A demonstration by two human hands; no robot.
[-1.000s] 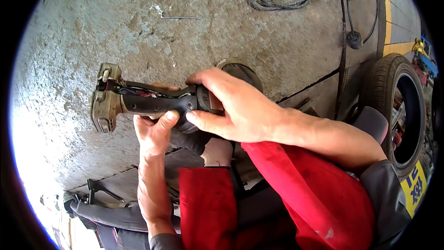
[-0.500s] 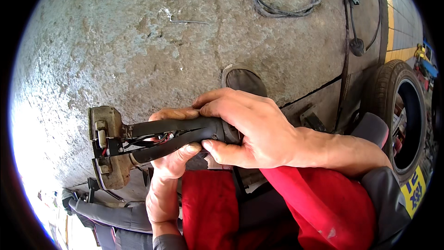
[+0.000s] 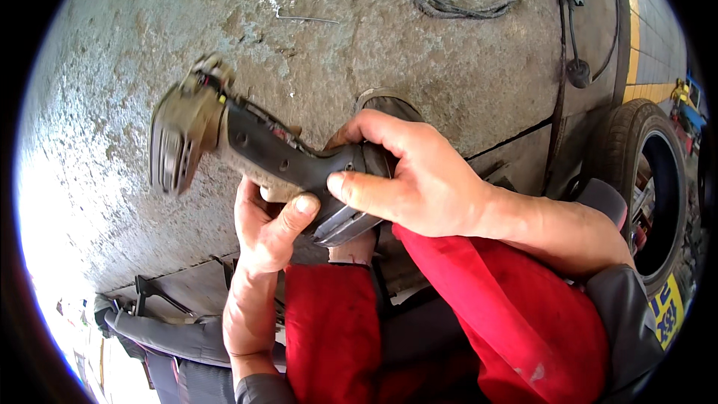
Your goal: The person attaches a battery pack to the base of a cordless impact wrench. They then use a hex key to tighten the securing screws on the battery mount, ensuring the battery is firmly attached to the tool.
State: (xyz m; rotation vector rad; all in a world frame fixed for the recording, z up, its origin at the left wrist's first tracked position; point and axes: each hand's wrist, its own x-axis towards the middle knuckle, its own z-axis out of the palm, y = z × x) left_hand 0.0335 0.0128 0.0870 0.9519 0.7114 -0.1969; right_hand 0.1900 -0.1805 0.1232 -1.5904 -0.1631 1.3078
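A worn black and grey-brown cordless power tool (image 3: 273, 151) is held in front of me above the floor. Its housing has screw holes, and a seam along the handle stands partly apart with bits of wire showing. The wide, dirty end at the left is blurred by motion. My left hand (image 3: 269, 228) supports the tool from below, thumb against its near side. My right hand (image 3: 419, 172) is wrapped over the right part, thumb pressed on the black housing and fingers on the far side. Both palms hide some of the tool.
The worn concrete floor (image 3: 187, 37) holds a bent wire (image 3: 307, 19) and a coiled dark cable (image 3: 464, 11). A tire (image 3: 636, 179) stands at the right, near a yellow sign (image 3: 669, 310). Below the tool are my shoe (image 3: 389, 102) and red trouser legs (image 3: 333, 322). Grey padding (image 3: 176, 340) lies lower left.
The tool has been turned over onto its side, its left end swinging up and away. Its open seam now faces away from me. Both hands still hold it.
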